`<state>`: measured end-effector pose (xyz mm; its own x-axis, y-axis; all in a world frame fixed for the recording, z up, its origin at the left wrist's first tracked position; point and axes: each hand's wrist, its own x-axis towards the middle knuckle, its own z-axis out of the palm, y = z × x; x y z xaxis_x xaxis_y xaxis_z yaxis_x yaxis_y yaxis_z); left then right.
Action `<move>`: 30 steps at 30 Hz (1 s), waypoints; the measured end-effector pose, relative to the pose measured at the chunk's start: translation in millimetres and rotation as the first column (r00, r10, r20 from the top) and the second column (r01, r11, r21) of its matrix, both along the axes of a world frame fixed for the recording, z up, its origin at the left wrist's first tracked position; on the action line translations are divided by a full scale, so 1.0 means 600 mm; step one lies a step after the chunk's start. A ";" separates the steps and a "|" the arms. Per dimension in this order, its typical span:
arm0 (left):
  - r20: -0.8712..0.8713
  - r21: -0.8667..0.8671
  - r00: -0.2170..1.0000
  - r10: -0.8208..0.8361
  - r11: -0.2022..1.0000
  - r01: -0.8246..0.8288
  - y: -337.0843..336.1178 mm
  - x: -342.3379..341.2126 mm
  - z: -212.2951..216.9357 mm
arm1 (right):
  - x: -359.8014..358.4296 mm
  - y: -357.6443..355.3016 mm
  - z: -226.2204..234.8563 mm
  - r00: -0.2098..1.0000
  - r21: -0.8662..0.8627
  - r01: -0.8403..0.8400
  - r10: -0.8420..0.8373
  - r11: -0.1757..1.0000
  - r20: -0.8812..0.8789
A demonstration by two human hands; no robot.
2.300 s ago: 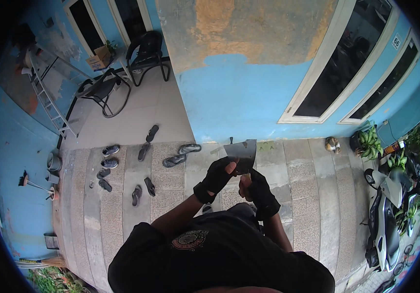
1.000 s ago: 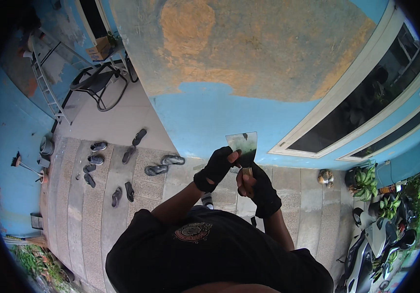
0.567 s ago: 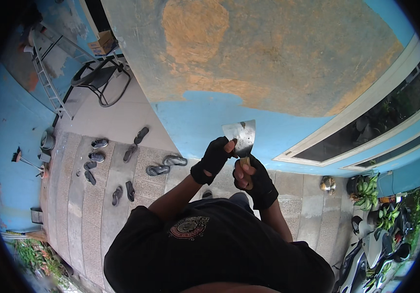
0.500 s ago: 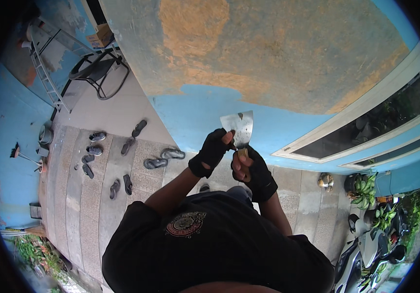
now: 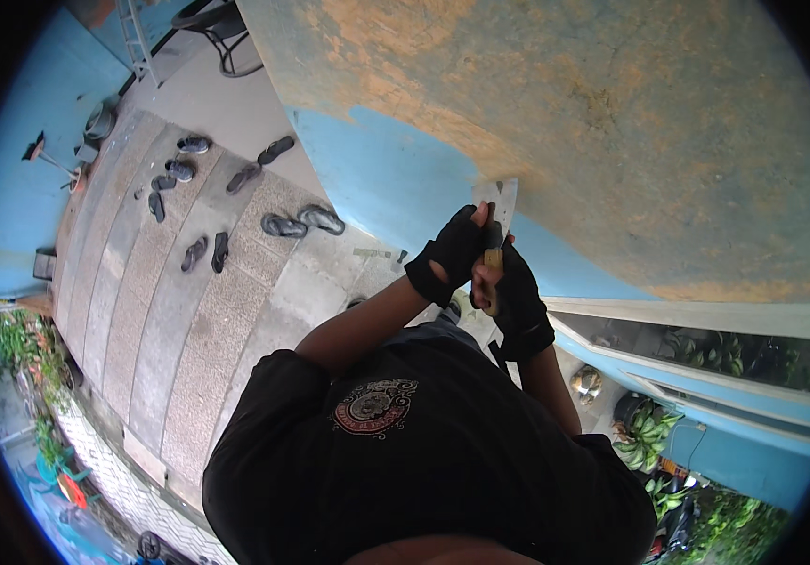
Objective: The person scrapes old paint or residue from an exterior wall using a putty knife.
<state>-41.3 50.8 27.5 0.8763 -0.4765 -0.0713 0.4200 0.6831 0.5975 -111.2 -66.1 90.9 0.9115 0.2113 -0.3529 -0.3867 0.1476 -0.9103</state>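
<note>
Both my arms reach up and forward, bent at the elbows, and my hands meet close together in front of me, at about 1 o'clock from my chest. My left hand (image 5: 454, 252) wears a black glove with the finger ends cut off. Its fingers are curled tight around the top of the scraper's (image 5: 502, 218) handle. My right hand (image 5: 516, 294) wears the same kind of glove and is closed around the lower part of the yellowish handle, just under my left hand and touching it.

The scraper has a flat, grey metal blade that points up, toward 12 o'clock. The blade lies right at the wall (image 5: 612, 122), where blue paint meets a big rough orange-brown patch.

Sandals (image 5: 301, 222) lie on the stone floor at 10 o'clock, well apart from my hands.
</note>
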 end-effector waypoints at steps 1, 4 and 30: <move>-0.057 -0.020 0.998 0.022 1.000 -0.023 -0.019 0.006 -0.005 | 0.012 -0.019 0.002 0.999 0.100 -0.003 0.007 0.995 -0.032; -0.232 -0.169 0.967 0.103 0.975 -0.144 -0.065 0.020 -0.007 | 0.045 -0.054 -0.008 0.997 0.137 -0.041 0.049 0.990 -0.057; -0.228 -0.166 0.967 0.116 0.974 -0.157 -0.070 0.033 -0.021 | 0.048 -0.030 -0.022 0.947 -0.697 0.119 0.129 0.708 0.293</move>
